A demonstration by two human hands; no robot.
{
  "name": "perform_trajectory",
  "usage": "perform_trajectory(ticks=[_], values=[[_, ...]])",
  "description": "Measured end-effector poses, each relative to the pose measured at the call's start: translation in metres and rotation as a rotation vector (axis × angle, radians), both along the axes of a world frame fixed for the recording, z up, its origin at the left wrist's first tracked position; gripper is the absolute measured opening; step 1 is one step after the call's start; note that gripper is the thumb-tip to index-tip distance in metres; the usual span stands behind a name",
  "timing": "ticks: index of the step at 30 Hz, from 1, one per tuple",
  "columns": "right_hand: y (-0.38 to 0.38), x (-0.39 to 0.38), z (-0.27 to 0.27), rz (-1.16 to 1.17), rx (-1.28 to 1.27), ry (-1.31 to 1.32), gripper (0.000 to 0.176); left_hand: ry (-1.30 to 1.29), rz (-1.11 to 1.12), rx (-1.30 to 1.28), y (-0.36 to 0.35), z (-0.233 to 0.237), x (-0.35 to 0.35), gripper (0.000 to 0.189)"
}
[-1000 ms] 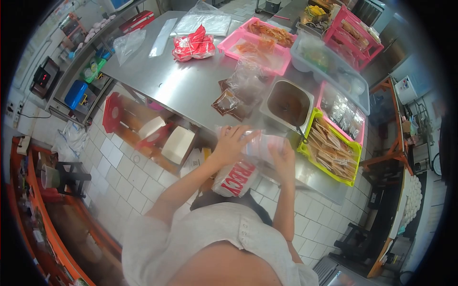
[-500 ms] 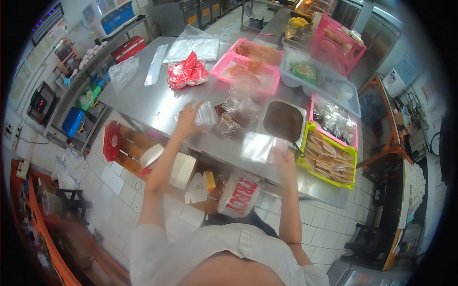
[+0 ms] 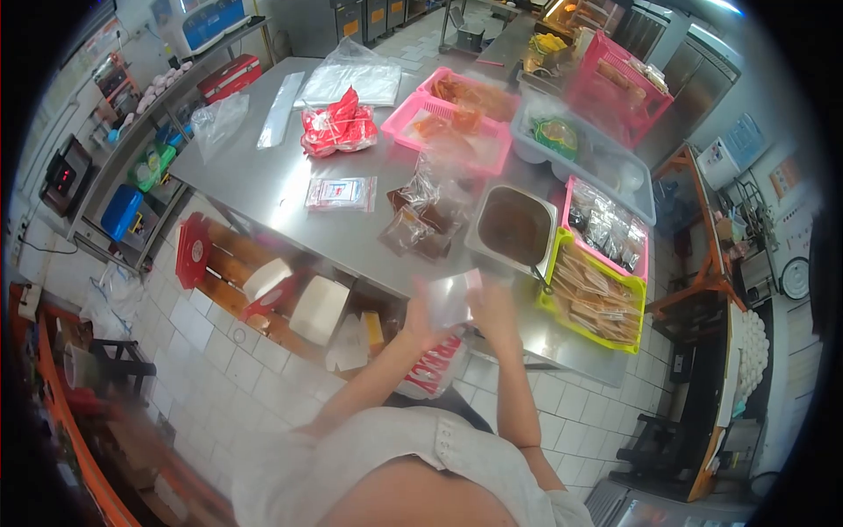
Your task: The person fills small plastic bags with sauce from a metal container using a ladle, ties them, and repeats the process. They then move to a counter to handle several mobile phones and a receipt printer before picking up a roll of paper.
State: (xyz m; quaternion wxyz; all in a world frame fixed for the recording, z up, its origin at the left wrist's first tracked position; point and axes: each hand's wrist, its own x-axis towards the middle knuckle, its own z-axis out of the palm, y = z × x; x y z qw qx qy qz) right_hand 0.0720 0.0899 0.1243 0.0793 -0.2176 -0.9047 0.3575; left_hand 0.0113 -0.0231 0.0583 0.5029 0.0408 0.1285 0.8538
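Note:
Close to my body at the table's front edge, a small clear plastic bag [image 3: 452, 301] is stretched between my hands. My left hand [image 3: 421, 320] grips its left side, while my right hand [image 3: 497, 314] is closed on its right edge; both are somewhat blurred. Beyond the bag lie filled clear packets with dark brown contents [image 3: 421, 224]. Right of them stands a steel pan [image 3: 475, 240] of brown liquid with a handle leaning out at its near corner. A flat stack of printed zip bags [image 3: 341, 194] rests farther left on the steel table.
Behind are a red plastic bundle [image 3: 338, 126], a stack of clear bags [image 3: 349, 83] and pink baskets [image 3: 502, 158]. A yellow-green basket of flat brown packets [image 3: 638, 334] stands right of the pan, beside a translucent tub [image 3: 644, 211]. Boxes [image 3: 319, 311] sit below the table.
My left hand has left the zip bag stack and come down and right to the clear plastic bag. My right hand has drawn that bag slightly left and nearer my body.

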Motion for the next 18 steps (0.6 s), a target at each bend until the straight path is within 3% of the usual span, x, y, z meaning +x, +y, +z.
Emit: perform_trajectory(ticks=[1,2,5,8,14,16,18], values=[[0.001,-0.001,-0.007,0.006,0.102,-0.029,0.038,0.057,0.029,-0.223,0.002,-0.007,0.001,0.077],[0.000,0.000,-0.013,0.010,0.100,-0.031,0.038,0.053,0.032,-0.225,0.006,-0.013,0.002,0.077],[-0.019,0.006,-0.008,0.070,0.043,0.001,0.037,-0.003,0.011,-0.342,0.010,-0.006,-0.003,0.038],[-0.034,0.016,-0.008,0.159,-0.118,0.086,0.035,-0.100,0.180,-0.330,0.012,0.016,0.000,0.038],[-0.036,0.019,-0.011,0.121,0.030,0.327,0.022,-0.044,0.295,-0.267,0.004,0.025,0.006,0.038],[-0.036,0.019,0.006,0.001,-0.348,0.244,0.014,0.004,0.312,-0.286,0.002,0.030,0.011,0.040],[-0.030,0.018,-0.006,0.036,-0.409,0.339,0.014,0.056,0.327,-0.303,0.001,0.034,0.011,0.041]])
